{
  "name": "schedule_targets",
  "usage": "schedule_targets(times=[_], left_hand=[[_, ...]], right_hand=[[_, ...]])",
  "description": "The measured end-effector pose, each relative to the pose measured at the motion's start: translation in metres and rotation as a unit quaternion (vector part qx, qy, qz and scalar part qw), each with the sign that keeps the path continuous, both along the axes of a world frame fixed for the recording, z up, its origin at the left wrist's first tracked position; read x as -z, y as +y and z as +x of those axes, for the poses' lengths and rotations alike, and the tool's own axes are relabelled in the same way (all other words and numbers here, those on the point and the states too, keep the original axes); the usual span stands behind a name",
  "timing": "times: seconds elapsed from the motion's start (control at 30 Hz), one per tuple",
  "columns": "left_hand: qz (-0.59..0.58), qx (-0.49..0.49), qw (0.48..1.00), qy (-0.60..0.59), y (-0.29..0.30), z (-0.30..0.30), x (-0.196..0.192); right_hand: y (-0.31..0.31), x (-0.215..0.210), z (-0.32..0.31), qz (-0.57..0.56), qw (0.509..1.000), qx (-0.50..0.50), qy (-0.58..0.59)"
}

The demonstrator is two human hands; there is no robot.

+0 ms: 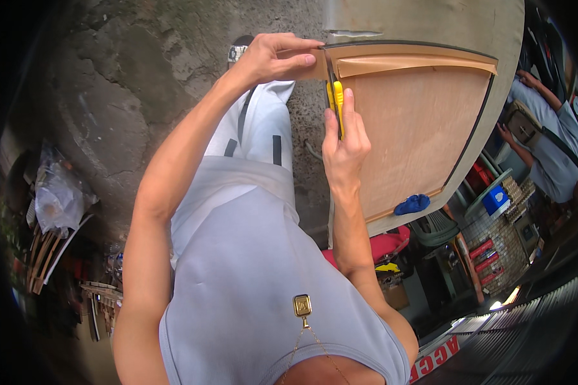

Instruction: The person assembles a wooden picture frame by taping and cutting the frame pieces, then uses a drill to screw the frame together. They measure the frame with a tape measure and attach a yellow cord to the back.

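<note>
My right hand (347, 144) is closed around a yellow-and-black utility knife (338, 96), its blade pointing up at the near left corner of a flat wooden panel (414, 128) with a dark edge. The end of a tan strip (315, 67) juts past that corner. My left hand (273, 59) pinches this end between thumb and fingers, fingertips touching the corner. Along the panel's far edge runs a tan band (411, 65), partly lifted and curled. The blade meets or lies right beside the strip; exact contact is too small to tell.
The panel rests on a pale work surface (424, 25). A dark blue crumpled item (411, 205) lies at its near right corner. Another person (546, 122) sits at the right. Rough concrete floor (141, 83) spreads left, with a plastic bag (59, 199) and wooden pieces (42, 263).
</note>
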State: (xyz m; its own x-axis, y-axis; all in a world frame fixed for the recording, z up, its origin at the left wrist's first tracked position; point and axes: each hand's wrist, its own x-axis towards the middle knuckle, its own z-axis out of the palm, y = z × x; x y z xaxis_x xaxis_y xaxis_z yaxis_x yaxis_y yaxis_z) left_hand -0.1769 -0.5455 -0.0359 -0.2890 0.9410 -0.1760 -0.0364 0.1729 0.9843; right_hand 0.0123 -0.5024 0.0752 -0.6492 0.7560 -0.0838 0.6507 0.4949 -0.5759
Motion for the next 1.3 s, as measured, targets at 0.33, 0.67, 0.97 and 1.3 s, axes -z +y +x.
schedule_targets(times=[0.33,0.67,0.97,1.3], left_hand=[[0.011,0.001,1.000,-0.003,0.001,0.002,0.003],[-0.135,0.018,0.981,0.135,-0.008,0.000,-0.025],[-0.018,0.026,0.961,0.275,-0.035,0.033,-0.148],[0.237,0.402,0.755,0.461,0.146,0.238,-0.102]], right_hand=[[-0.009,-0.003,0.012,-0.003,1.000,0.008,-0.016],[-0.033,0.001,0.062,-0.018,0.997,0.074,0.007],[-0.021,0.010,0.094,-0.282,0.862,0.405,0.115],[0.048,0.023,0.337,0.026,0.853,0.492,-0.171]])
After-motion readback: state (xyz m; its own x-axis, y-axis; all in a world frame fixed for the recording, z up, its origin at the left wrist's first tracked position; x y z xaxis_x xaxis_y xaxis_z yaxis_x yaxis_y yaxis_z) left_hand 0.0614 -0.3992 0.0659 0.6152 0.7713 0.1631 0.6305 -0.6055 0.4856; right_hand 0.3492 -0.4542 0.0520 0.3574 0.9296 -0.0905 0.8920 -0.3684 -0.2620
